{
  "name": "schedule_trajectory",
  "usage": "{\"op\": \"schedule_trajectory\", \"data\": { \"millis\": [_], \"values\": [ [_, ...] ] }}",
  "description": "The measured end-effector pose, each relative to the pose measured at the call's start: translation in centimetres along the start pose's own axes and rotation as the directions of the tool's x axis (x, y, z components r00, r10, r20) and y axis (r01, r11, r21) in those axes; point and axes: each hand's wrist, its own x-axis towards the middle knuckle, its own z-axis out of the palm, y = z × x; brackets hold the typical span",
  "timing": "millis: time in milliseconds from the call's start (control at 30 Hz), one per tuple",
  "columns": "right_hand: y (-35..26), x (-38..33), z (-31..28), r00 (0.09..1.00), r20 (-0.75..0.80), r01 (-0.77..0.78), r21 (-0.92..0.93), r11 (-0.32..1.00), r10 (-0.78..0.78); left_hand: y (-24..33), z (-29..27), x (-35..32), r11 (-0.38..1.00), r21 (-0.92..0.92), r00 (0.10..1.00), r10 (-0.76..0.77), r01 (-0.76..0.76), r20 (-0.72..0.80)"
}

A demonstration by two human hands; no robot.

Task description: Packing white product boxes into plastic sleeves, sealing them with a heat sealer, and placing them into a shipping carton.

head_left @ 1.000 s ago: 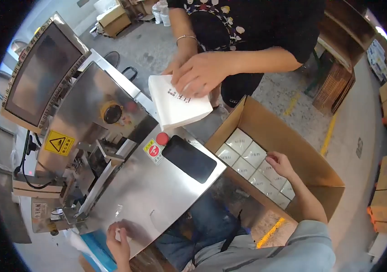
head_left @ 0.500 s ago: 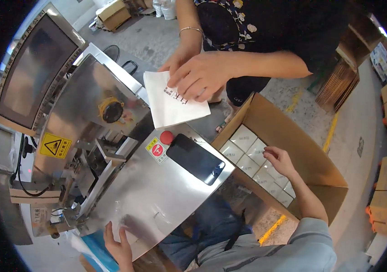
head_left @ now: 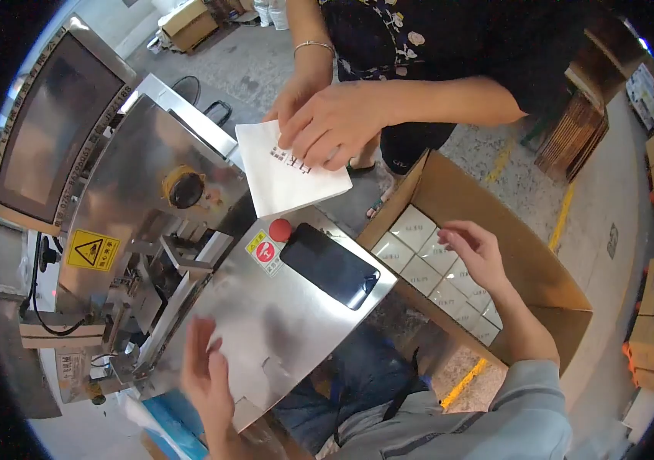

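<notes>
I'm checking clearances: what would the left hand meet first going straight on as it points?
The left hand would probably meet the metal rail first, though height above the tabletop is unclear.

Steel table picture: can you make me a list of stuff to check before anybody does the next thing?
1. Left hand free: cannot tell, it is blurred above the steel tabletop.
2. Right hand off the white boxed packs: cannot tell, it is over them.
3. Cardboard carton open at the top: ok.
4. Red push button uncovered: ok.
5. Smartphone off the tabletop: not ok, it lies there beside the button.
6. Co-worker's hands free: not ok, they hold a white printed stack.
</notes>
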Motion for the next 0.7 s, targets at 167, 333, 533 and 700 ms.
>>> {"op": "schedule_trajectory", "data": {
  "millis": [167,333,533,700],
  "values": [
    [-5.8,4.1,5.6,0.971,0.146,0.171,0.131,0.977,-0.189,3.0,8.2,10.6,0.944,-0.329,0.994,0.028,0.009,0.108],
    [-9.1,8.0,10.7,0.952,0.245,0.109,0.292,0.95,-0.185,5.0,12.2,17.2,0.923,-0.342,0.975,-0.111,0.174,0.195],
    [-10.0,10.6,12.8,0.917,0.398,-0.119,0.257,0.959,0.007,3.7,13.6,19.0,0.853,-0.451,0.918,-0.079,0.264,0.389],
    [-8.0,12.9,14.1,0.938,0.345,-0.091,0.33,0.94,-0.03,1.8,13.5,19.8,0.807,-0.531,0.921,-0.041,0.259,0.387]
  ]
}}
